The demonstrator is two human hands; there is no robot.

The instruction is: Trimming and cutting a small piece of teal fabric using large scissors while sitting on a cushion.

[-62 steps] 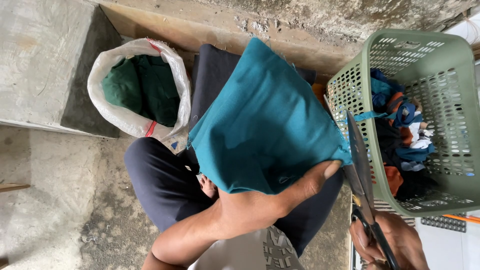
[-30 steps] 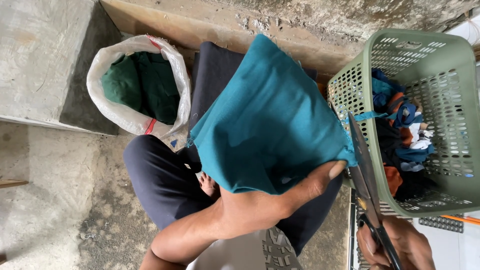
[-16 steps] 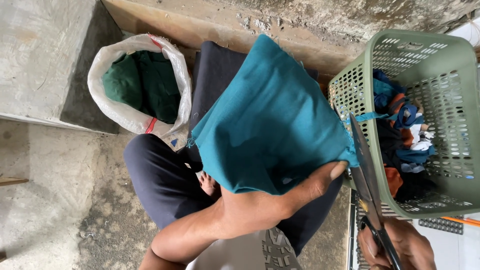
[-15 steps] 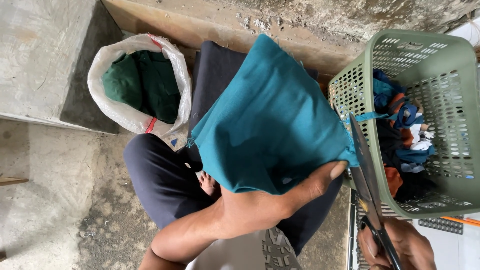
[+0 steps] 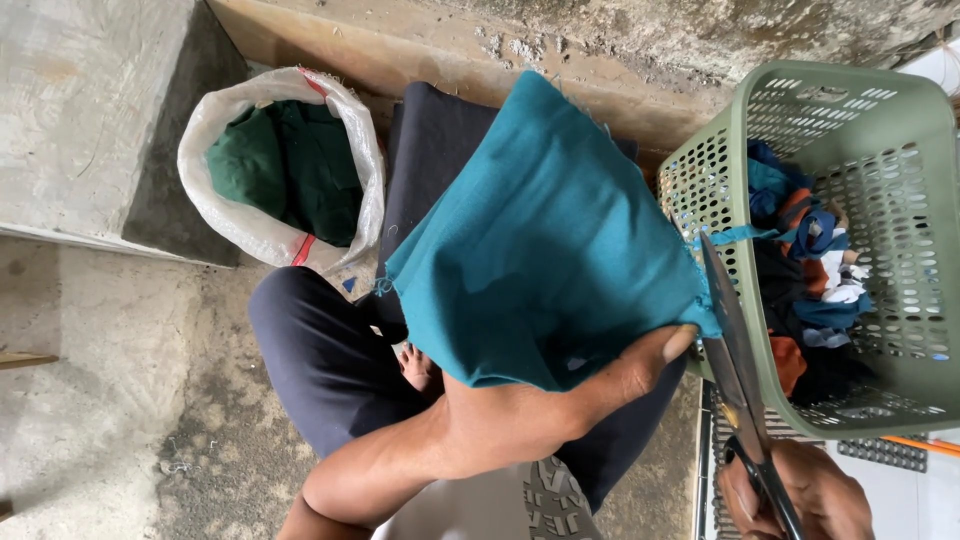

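My left hand [image 5: 560, 405] grips the lower edge of a teal cloth [image 5: 540, 250], thumb pressed on its corner, and holds it spread over my lap. My right hand [image 5: 800, 495], at the bottom right, is closed around the handles of long dark scissors [image 5: 730, 340]. The blades point up along the frayed right edge of the cloth, next to my left thumb. A thin teal strip [image 5: 735, 236] hangs off that edge near the blade tip. My dark trousers [image 5: 330, 360] show beneath the cloth.
A green perforated plastic basket [image 5: 900, 110] at the right holds several coloured fabric scraps [image 5: 800, 230]. A white woven sack [image 5: 215, 200] at the left holds dark green cloth [image 5: 285, 170]. A concrete block [image 5: 90, 110] stands at the far left, on rough concrete floor [image 5: 130, 400].
Almost nothing differs: both hands keep their grips, and the scissors stay at the cloth's right edge with only a slight shift.
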